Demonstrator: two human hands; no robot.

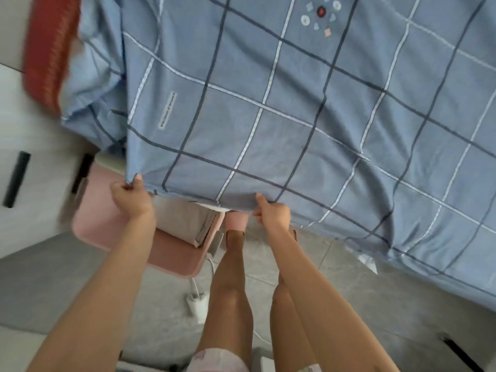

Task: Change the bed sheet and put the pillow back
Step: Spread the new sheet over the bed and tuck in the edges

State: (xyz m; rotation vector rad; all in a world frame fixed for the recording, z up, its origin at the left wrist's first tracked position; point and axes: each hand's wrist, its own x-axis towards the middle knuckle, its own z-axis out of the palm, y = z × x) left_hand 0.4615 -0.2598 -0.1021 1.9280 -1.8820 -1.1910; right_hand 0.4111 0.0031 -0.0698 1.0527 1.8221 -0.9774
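Sheet of blue checked fabric lies spread; left hand, right hand fingers pinch near edge; tucking, pillow not yet done.

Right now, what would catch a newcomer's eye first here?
The blue checked sheet spreads across most of the view. The left grip pinches its near corner and the right grip pinches the near edge further along. A blurred red fabric shows at the top left.

The bed sheet is blue, checked with dark navy and white lines. The far-left pillow is red; the near-left stool is pink.
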